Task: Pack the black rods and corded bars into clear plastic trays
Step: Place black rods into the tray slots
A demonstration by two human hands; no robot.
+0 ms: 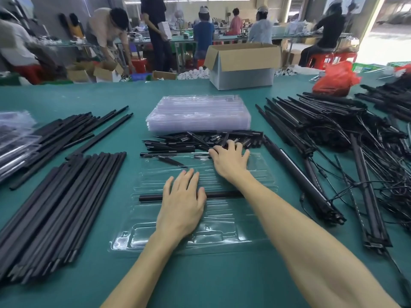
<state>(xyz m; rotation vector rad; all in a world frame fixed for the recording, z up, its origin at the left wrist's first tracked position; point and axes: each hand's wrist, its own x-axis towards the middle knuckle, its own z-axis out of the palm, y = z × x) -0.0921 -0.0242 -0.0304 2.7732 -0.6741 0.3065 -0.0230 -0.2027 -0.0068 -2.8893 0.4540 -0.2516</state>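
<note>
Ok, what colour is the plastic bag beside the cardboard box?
The plastic bag is red; head view.

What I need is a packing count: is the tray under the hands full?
Mostly empty: the clear tray holds one long black rod; most slots bare.

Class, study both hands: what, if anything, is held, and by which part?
Nothing is gripped. The left hand lies flat across the middle of the black rod in the tray; the right hand, fingers spread, touches the short black pieces.

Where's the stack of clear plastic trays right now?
Head view, centre of the green table: clear plastic tray stack lies beyond the short black pieces, nearer than the cardboard box.
</note>
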